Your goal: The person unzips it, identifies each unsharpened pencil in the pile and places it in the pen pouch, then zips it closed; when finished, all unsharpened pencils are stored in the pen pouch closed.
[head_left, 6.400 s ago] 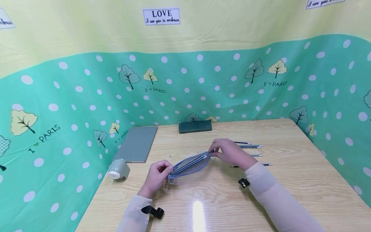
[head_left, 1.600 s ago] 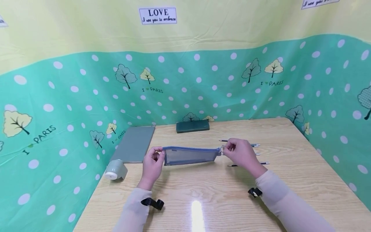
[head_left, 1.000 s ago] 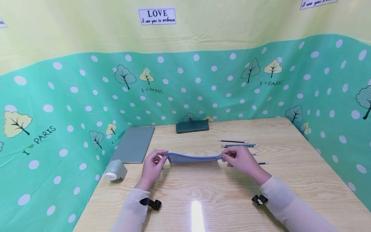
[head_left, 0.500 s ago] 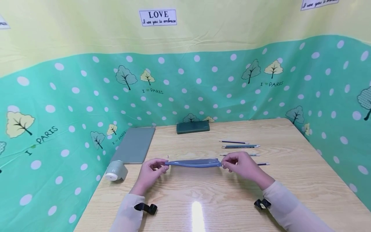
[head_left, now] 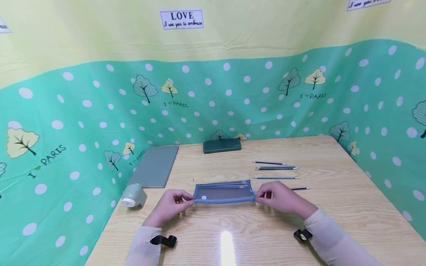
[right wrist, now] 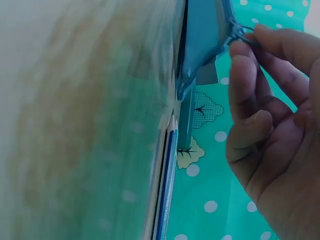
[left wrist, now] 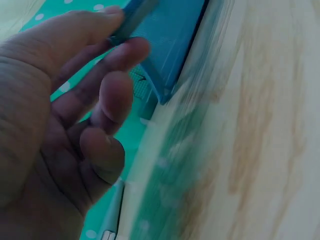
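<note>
A blue mesh zip pencil case (head_left: 219,194) is held between both hands just over the table, its zipped edge towards me and closed along its length. Pencils (head_left: 229,184) show through the mesh. My left hand (head_left: 169,205) pinches the near left corner between thumb and forefinger, the other fingers loosely bent. On the opposite end, my right hand (head_left: 281,197) pinches the zip pull's ring; in the right wrist view this ring (right wrist: 242,34) sits between thumb and forefinger. The left wrist view shows the pinched case corner (left wrist: 131,22) close up.
Several loose pencils (head_left: 276,178) lie on the wooden table (head_left: 199,236) beyond my right hand. A grey notebook-like slab (head_left: 155,166) and a grey-green cup on its side (head_left: 134,195) are at the left. At the back stands a dark green case (head_left: 222,145) against the patterned cloth.
The pencil case, gaping with pencils showing at first, is now zipped. Over the last second both hands lower it and tip it from upright to flat, bringing the zipped edge towards me.
</note>
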Available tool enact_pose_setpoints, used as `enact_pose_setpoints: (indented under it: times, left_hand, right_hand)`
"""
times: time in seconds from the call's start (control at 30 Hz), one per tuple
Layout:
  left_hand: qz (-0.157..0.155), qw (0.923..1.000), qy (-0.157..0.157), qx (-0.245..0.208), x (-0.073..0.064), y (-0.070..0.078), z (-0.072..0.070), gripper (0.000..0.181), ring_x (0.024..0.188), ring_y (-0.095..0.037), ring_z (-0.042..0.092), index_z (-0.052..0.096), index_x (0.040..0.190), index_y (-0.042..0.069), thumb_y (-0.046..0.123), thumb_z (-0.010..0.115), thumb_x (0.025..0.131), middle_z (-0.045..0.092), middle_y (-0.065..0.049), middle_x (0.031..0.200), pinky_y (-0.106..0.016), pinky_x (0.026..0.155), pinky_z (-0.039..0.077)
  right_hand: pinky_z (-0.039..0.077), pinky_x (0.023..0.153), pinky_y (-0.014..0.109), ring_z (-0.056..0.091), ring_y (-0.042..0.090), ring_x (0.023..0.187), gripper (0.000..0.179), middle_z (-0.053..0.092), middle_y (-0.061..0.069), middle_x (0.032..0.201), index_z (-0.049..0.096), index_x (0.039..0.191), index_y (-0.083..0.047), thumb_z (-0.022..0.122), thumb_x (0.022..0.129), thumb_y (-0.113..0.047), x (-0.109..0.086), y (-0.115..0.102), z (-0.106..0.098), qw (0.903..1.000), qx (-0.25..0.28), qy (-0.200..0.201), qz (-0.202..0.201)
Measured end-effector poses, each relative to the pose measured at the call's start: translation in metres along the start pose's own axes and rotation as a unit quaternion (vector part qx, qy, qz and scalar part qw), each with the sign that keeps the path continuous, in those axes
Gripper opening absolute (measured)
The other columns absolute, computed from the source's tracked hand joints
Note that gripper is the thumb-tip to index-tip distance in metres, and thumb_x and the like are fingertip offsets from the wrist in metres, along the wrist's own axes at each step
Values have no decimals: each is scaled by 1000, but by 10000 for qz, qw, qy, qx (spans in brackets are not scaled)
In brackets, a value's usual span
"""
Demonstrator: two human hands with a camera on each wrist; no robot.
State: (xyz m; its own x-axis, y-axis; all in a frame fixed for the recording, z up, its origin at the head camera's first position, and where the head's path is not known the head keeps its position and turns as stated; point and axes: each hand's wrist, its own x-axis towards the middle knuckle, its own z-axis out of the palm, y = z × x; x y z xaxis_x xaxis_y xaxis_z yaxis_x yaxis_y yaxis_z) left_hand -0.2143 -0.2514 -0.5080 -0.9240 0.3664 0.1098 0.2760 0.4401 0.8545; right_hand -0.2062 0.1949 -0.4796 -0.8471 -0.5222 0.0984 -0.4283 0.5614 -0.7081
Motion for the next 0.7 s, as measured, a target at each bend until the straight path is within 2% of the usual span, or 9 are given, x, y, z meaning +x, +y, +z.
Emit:
enact_pose_setpoints:
  times: [0.13, 0.27, 0.53, 0.7]
  left_hand:
    - [-167, 9991, -351, 143, 0, -2, -1, 13, 55, -13, 58, 81, 101, 24, 26, 86, 89, 73, 0, 87, -24, 46, 46]
    - [-299, 9972, -561, 384, 0, -4, -1, 15, 55, -8, 55, 81, 100, 27, 29, 88, 87, 72, 4, 86, -23, 48, 44]
    - [-202, 9937, -667, 880, 1, -5, 2, 14, 64, -10, 56, 81, 97, 26, 27, 89, 86, 71, 10, 84, -26, 57, 47]
    - [-168, 9926, -672, 992, 1, -7, 2, 11, 65, -11, 57, 81, 95, 24, 22, 88, 86, 70, 10, 82, -27, 58, 48]
  right_hand:
    - [52, 60, 28, 60, 11, 70, 5, 71, -11, 87, 79, 93, -24, 78, 96, -21, -2, 0, 2, 9994, -48, -353, 17]
    - [53, 61, 28, 62, 10, 70, 9, 71, -10, 86, 78, 92, -26, 79, 94, -17, -2, 0, 3, 9983, -70, -580, 13]
    - [55, 65, 28, 62, 7, 75, 14, 67, -14, 85, 79, 89, -25, 82, 91, -12, -1, 3, 6, 9960, -226, -863, -53]
    - [55, 68, 26, 61, 5, 76, 14, 65, -14, 84, 80, 88, -25, 83, 90, -12, 0, 5, 7, 9949, -345, -930, -195]
